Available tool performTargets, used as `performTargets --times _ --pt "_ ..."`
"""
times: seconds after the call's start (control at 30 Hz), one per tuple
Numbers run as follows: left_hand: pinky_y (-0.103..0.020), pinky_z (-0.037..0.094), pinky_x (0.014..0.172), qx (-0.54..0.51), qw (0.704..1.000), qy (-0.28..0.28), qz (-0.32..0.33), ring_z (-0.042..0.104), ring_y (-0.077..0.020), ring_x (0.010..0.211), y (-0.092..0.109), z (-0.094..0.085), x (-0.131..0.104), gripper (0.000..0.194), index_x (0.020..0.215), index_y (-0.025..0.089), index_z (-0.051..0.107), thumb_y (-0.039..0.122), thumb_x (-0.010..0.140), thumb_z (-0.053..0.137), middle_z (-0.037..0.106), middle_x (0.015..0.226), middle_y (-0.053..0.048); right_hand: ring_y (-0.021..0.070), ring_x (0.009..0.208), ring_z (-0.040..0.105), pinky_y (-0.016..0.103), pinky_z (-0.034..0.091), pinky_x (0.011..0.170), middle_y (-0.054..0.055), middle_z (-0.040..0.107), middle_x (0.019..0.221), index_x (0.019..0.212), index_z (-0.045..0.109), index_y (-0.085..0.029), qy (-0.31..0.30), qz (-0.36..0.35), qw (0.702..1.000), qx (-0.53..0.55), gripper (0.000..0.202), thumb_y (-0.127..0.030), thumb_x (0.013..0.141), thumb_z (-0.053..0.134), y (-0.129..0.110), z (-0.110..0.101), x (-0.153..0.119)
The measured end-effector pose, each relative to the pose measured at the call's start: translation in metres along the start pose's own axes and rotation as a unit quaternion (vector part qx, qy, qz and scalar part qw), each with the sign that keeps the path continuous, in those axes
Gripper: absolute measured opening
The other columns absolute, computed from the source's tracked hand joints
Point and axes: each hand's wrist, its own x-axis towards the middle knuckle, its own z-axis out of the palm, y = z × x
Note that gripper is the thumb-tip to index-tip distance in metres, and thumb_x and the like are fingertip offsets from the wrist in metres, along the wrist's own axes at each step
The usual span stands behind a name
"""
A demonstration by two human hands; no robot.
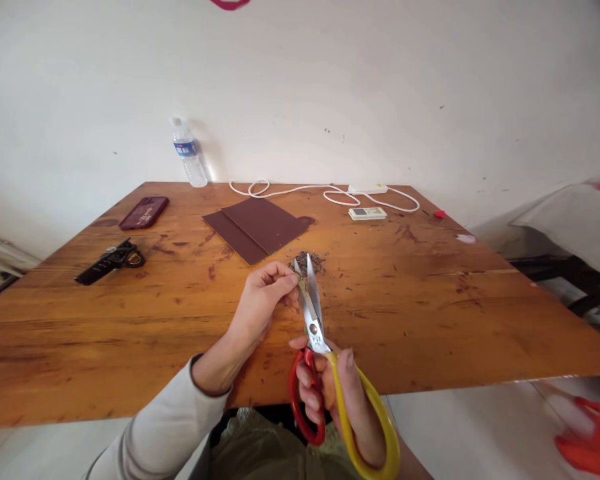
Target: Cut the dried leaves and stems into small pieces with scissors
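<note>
My right hand (pixel 347 393) holds scissors (pixel 313 327) with one red and one yellow handle, fingers through the loops. The blades point away from me and stand slightly apart. My left hand (pixel 270 293) is closed in a pinch beside the left blade, near the tips. Something small and greenish shows between its fingertips and the blade, too small to name. Just beyond the blade tips, a small pile of dark dry bits (pixel 316 261) lies on the wooden table (pixel 155 333), with loose pieces scattered around it.
Dark red boards (pixel 260 227) lie past the pile. At the left are a phone (pixel 145 213) and a black object (pixel 111 261). By the wall stand a water bottle (pixel 190 157) and a white power strip (pixel 367 189) with its cable. A white remote-like device (pixel 367 213) lies in front.
</note>
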Motion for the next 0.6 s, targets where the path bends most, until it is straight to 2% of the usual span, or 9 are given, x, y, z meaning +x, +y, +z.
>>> performTargets --times 0.13,0.33,0.47,0.6 --pt "-0.022 0.042 0.045 0.022 1.0 -0.019 -0.002 0.052 -0.0099 0.04 0.004 -0.001 0.0 0.021 0.061 0.017 0.056 0.026 0.069 0.072 0.058 0.047 0.002 0.0051 0.039 0.038 0.017 0.034 0.032 -0.005 0.051 0.063 0.103 0.062 -0.017 -0.012 -0.003 1.0 -0.002 0.075 -0.08 0.062 0.069 0.003 -0.003 0.002" --pt "-0.022 0.043 0.044 0.04 0.999 -0.02 0.008 0.051 -0.01 0.041 0.004 0.0 -0.001 0.022 0.061 0.018 0.055 0.028 0.07 0.073 0.057 0.047 0.003 0.0039 0.045 0.034 0.016 0.03 0.04 -0.005 0.049 0.069 0.106 0.065 -0.019 0.019 -0.005 1.0 -0.01 0.062 -0.072 0.074 0.066 0.003 0.0 -0.007" --pt "-0.023 0.045 0.047 0.069 0.997 -0.014 0.019 0.052 -0.01 0.044 0.005 0.003 -0.004 0.019 0.065 0.017 0.058 0.029 0.073 0.071 0.057 0.05 0.003 0.0049 0.042 0.027 0.018 0.026 0.036 -0.005 0.045 0.066 0.108 0.064 -0.021 0.018 0.004 1.0 -0.005 0.067 -0.078 0.071 0.063 0.01 -0.008 -0.003" --pt "-0.023 0.046 0.05 0.126 0.991 0.0 0.037 0.055 -0.0107 0.047 0.008 0.008 -0.008 0.016 0.068 0.017 0.061 0.026 0.07 0.073 0.06 0.054 0.002 0.0056 0.042 0.027 0.019 0.025 0.035 -0.005 0.045 0.066 0.107 0.063 -0.023 0.026 0.001 1.0 -0.003 0.067 -0.079 0.071 0.061 0.015 -0.013 0.0"
